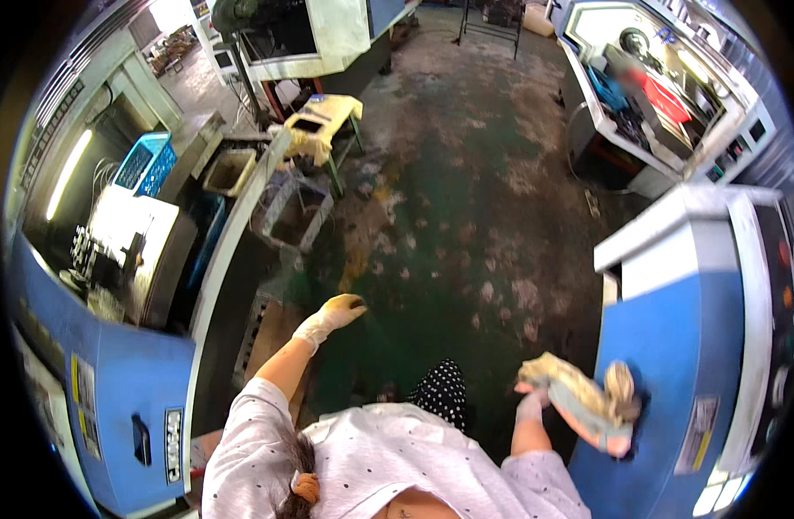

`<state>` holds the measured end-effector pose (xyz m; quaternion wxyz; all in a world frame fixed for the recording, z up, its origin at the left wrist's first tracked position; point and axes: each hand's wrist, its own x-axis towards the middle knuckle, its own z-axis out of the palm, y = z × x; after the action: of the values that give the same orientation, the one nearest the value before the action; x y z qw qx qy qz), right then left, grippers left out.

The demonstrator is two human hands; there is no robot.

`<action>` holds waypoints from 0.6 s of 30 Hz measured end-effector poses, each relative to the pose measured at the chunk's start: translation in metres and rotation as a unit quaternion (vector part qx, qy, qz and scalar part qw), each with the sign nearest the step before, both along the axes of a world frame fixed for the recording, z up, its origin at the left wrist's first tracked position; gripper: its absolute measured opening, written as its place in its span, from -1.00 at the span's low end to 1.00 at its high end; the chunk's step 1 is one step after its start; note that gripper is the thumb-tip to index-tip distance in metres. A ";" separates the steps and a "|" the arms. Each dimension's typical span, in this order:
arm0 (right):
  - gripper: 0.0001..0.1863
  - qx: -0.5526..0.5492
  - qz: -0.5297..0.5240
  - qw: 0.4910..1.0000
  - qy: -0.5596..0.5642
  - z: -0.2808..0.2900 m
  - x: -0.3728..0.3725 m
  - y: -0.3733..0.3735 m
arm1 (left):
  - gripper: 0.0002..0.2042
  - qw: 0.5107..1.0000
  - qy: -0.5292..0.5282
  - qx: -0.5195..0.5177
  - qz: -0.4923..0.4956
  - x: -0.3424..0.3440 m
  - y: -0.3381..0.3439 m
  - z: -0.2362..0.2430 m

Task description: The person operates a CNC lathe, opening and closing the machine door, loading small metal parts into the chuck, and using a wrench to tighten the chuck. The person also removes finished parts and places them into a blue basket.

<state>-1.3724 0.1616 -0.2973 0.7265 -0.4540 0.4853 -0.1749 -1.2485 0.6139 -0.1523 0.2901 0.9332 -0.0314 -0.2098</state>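
Observation:
My left hand (pixel 336 314), in a pale, yellow-stained glove, hangs over the dark floor left of centre. Its fingers bend loosely, with a small gap at the tips and nothing visible between them. At the lower right, my right hand (pixel 533 404) is also in a pale glove, beside a bundle of yellowish, grey and pink cloths (pixel 578 400). This bundle lies against the front of a blue machine (pixel 665 346). The cloth overlaps the right hand's fingers, so I cannot tell whether they grip it. A leg in black dotted fabric (pixel 440 394) shows below me.
A second blue machine (pixel 146 381) stands at left, with a blue basket (pixel 154 164) and a tray (pixel 230 171) in its opening. Beyond are a wire-frame stand (pixel 295 216) and a yellow-covered table (pixel 334 117). Another machine (pixel 643 130) stands far right. The floor (pixel 449 216) is stained.

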 end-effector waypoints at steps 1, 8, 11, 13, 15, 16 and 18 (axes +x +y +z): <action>-0.68 0.010 -0.008 1.000 -0.003 -0.012 -0.007 -0.002 | -0.67 1.000 -0.012 -0.005 -0.006 0.034 -0.008 0.004; -0.69 -0.034 0.036 0.966 0.253 -0.010 0.033 -0.003 | -0.67 0.989 -0.013 -0.121 0.087 0.256 -0.015 -0.017; -0.69 -0.080 0.132 0.909 0.387 -0.002 0.087 0.008 | -0.63 0.986 0.044 -0.027 0.159 0.262 0.027 -0.050; -0.68 -0.124 0.192 0.860 0.456 0.005 0.127 0.016 | -0.64 0.985 0.076 0.051 0.143 0.244 0.060 -0.082; -0.68 -0.180 0.214 0.820 0.499 0.017 0.191 0.018 | -0.66 0.983 0.114 0.113 0.094 0.224 0.088 -0.120; -0.68 -0.219 0.217 0.806 0.505 0.022 0.237 0.016 | -0.66 0.977 0.141 0.128 0.095 0.213 0.095 -0.126; -0.68 -0.292 0.200 0.790 0.501 0.034 0.342 0.010 | -0.66 0.955 0.224 0.131 0.148 0.207 0.098 -0.132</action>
<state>-1.0299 0.1713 -0.2636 0.2331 -0.7553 0.6053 0.0934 -1.0415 0.7124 -0.2843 0.1930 0.8864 0.2001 -0.3702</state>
